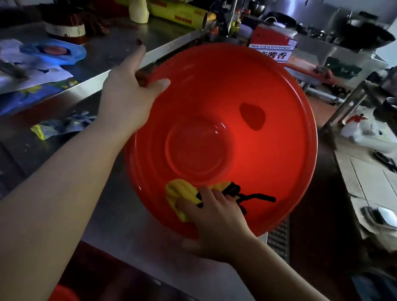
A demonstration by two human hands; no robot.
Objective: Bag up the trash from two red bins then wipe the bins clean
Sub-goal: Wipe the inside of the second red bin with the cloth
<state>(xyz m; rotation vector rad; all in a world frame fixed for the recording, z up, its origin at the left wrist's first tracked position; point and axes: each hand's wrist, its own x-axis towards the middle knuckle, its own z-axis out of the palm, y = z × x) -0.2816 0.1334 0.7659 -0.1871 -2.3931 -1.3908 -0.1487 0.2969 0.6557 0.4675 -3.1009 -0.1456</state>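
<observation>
Left hand (pixel 128 97) grips red bin (pixel 283 136) rim, centre-left; right hand (pixel 214 226) pinches yellow cloth (pixel 181 191) to lower inner wall. Should hold rim steady, sweep cloth round toward dark patch (pixel 252 115).

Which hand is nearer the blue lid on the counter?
Left. The left hand grips the red bin near the blue lid; the right hand holds a yellow cloth inside it.

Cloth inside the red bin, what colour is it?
The cloth is yellow with black edging; the head view shows it best.
</observation>
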